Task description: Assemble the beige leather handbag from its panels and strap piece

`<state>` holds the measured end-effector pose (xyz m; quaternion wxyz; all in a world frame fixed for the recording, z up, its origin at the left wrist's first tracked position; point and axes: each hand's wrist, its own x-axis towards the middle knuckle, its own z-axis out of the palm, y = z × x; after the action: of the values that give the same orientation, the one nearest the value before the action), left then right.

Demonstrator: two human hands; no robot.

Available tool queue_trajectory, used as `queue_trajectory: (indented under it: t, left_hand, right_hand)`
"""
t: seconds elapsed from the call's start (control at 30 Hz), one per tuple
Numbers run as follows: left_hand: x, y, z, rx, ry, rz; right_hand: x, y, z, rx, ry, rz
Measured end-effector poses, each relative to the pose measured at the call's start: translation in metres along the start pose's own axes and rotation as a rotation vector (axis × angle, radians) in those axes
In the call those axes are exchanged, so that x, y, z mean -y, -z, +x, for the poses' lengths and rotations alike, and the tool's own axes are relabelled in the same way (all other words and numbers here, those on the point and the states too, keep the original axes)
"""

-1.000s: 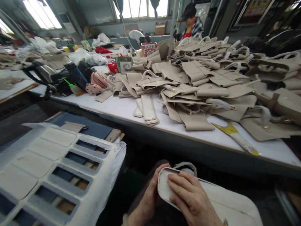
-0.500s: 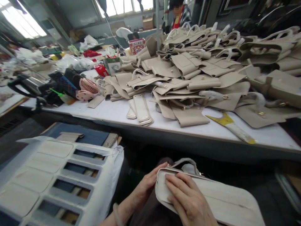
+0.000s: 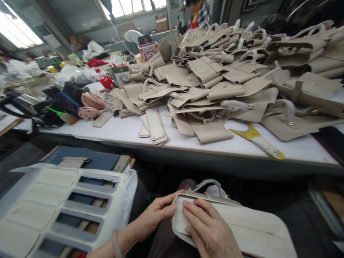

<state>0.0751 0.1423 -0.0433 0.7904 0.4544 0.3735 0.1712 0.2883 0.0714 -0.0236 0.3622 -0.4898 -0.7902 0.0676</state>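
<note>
A beige handbag (image 3: pixel 255 225) rests across my lap, its pale, long, round-cornered panel facing up and its handle (image 3: pixel 211 182) on the far side. My left hand (image 3: pixel 157 213) holds the bag's left end, with the thumb at the rim and the fingers stretched along the far edge. Flat on the panel near that same end lies my right hand (image 3: pixel 208 225), fingers extended and pressing on the surface. Whatever is under its palm is hidden.
Beyond my lap, a white table (image 3: pixel 123 138) bears a heap of beige bag pieces (image 3: pixel 209 93), a stack of pale strips (image 3: pixel 154 125) and a yellow-ended tool (image 3: pixel 258 141). At left stands a white frame (image 3: pixel 107 215) with rectangular openings. Someone in a checked sleeve (image 3: pixel 205 14) is at the back.
My left thumb has come onto the bag's left rim, and the left hand sits lower around the corner. My right hand stays flat on the panel. The view has shifted slightly.
</note>
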Motion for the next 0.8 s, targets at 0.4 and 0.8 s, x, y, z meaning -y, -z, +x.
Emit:
queue_trajectory:
  t: [0.4,0.8]
  left_hand:
    - [0.024,-0.006,0.013,-0.257,-0.064,0.119]
    - [-0.057,-0.066,0.029,0.216,-0.714,1.249]
  right_hand:
    - [0.018,-0.010,0.001,-0.224,-0.562,0.500]
    - [-0.082,0.063,-0.131,-0.724,-1.319,0.596]
